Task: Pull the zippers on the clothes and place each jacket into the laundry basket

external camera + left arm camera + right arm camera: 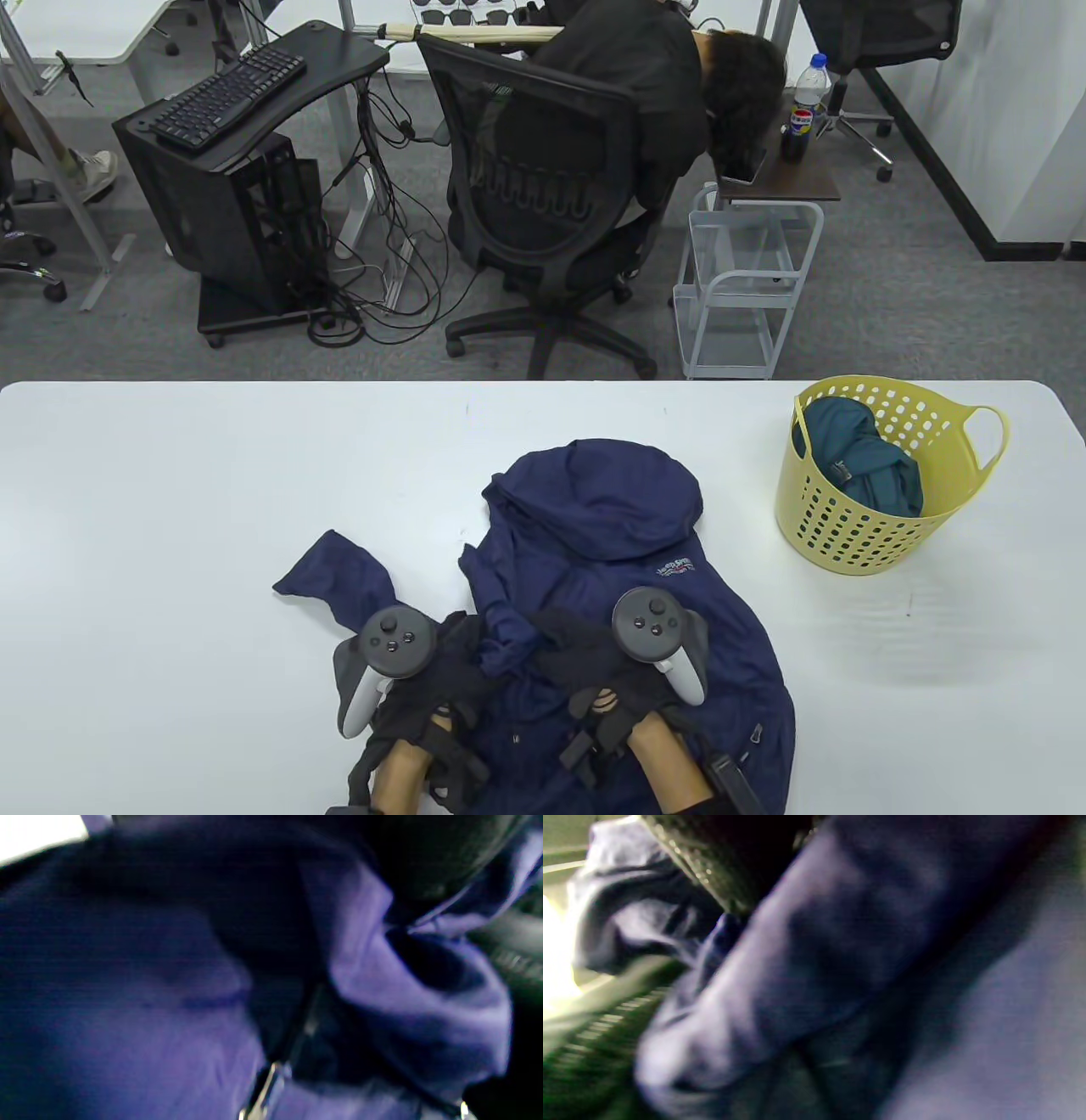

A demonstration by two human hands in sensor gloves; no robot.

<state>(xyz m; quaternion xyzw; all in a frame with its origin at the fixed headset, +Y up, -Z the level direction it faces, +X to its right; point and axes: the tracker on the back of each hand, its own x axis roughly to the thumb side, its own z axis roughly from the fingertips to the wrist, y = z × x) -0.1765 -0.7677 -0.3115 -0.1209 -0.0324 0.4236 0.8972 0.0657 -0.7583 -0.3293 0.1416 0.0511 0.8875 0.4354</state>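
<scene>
Your left hand (441, 671) and right hand (594, 654) gripped bunched fabric at the front of the navy jacket (628, 543), which lay on the worktop (170, 509). Hold the hem taut so the zipper (271, 1082) runs straight.

Both forearms enter from bottom edge. Black-gloved left hand (441, 671) and black-gloved right hand (585, 658) sit close together, palms down, grey trackers strapped on top; finger curl and grip unclear.

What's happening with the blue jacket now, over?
Both hands, left hand and right hand, on navy jacket; grip hidden. Jacket on table, outside yellow basket. Teal jacket inside. Nothing blocking.
</scene>
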